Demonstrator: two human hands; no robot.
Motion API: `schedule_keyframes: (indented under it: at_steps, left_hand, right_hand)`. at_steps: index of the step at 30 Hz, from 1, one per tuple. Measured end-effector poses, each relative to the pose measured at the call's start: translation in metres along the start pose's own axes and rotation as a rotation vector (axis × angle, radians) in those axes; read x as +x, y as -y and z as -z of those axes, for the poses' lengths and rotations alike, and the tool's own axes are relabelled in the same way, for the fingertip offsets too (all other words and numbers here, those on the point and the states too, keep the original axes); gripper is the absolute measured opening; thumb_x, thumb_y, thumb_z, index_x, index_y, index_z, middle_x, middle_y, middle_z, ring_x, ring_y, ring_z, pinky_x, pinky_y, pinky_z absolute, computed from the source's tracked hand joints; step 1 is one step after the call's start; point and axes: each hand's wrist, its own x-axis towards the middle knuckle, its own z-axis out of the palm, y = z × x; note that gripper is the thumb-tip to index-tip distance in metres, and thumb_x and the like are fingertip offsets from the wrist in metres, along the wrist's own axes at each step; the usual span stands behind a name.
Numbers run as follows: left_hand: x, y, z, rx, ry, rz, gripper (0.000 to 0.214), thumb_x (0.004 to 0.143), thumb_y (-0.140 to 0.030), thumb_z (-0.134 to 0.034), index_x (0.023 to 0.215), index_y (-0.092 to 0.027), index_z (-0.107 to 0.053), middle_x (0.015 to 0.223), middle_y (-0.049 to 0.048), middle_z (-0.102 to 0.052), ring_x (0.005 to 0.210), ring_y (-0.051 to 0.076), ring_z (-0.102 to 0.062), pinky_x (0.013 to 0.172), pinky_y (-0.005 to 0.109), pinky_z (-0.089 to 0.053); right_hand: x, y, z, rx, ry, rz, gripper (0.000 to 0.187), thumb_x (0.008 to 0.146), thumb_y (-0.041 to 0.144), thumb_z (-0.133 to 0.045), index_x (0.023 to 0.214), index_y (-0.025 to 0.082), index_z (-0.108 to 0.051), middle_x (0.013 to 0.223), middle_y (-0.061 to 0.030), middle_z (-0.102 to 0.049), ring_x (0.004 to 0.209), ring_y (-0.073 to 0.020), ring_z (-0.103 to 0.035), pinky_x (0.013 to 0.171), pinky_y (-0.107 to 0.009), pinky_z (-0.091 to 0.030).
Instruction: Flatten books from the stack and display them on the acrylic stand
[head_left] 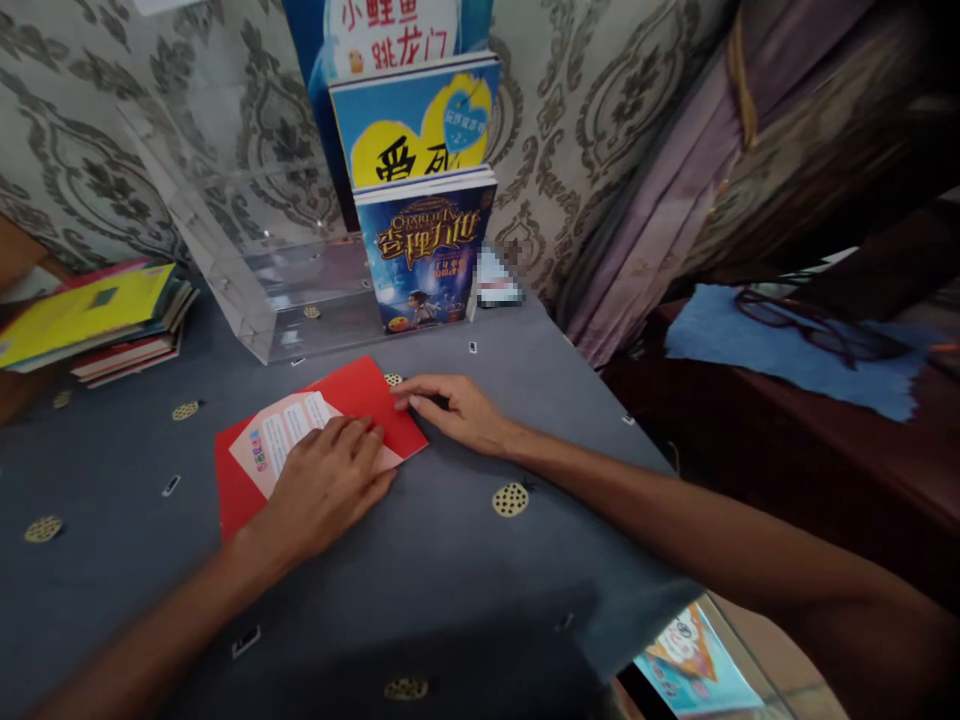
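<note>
A thin red book (390,400) with a pale pink panel of small text lies flat on the blue-grey tablecloth. Across its lower middle rests my left hand (334,480), palm down with the fingers stretched out, covering part of the panel. My right hand (461,412) is at the book's right edge. Its index finger and thumb reach over the red cover with a gap between them, and the other fingers are partly hidden. Neither hand is wrapped round anything.
Behind the book, a clear acrylic rack (247,300) holds books in tiers, the front one a dark blue book (427,260). A stack of books (97,315) lies at the left. To the right are glasses (825,325) on a blue cloth (712,330). Another book (701,665) shows below the table edge.
</note>
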Motion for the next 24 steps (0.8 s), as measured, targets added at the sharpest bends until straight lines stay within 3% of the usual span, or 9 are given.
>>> schedule_keyframes:
  at_steps: [6, 13, 24]
  left_hand:
    - [0.001, -0.003, 0.002, 0.095, 0.003, -0.044, 0.038, 0.1, -0.042, -0.04, 0.114, -0.024, -0.071, 0.117, 0.0148, -0.072, 0.109, 0.036, -0.065, 0.085, 0.052, -0.057]
    - [0.004, -0.008, 0.013, 0.234, -0.132, -0.168, 0.037, 0.103, -0.029, -0.039, 0.099, -0.016, -0.073, 0.099, 0.0102, -0.076, 0.089, 0.025, -0.07, 0.07, 0.038, -0.059]
    - [0.004, -0.011, 0.015, 0.252, -0.185, -0.235, 0.032, 0.101, -0.021, -0.042, 0.095, -0.012, -0.072, 0.094, 0.0096, -0.076, 0.082, 0.024, -0.07, 0.066, 0.037, -0.059]
  right_hand:
    - [0.0, -0.002, 0.002, 0.05, 0.039, -0.029, 0.029, 0.095, 0.015, -0.05, 0.113, 0.017, -0.072, 0.088, -0.002, -0.077, 0.086, -0.0147, -0.071, 0.083, -0.03, -0.055]
    - [0.001, -0.007, 0.004, 0.061, 0.07, -0.033, 0.026, 0.093, 0.018, -0.052, 0.107, 0.016, -0.073, 0.088, -0.0033, -0.078, 0.083, -0.0154, -0.072, 0.079, -0.028, -0.054]
    - [0.002, -0.005, 0.007, 0.094, 0.111, -0.047, 0.026, 0.093, 0.02, -0.052, 0.106, 0.017, -0.074, 0.09, -0.0036, -0.078, 0.085, -0.0154, -0.072, 0.08, -0.029, -0.054]
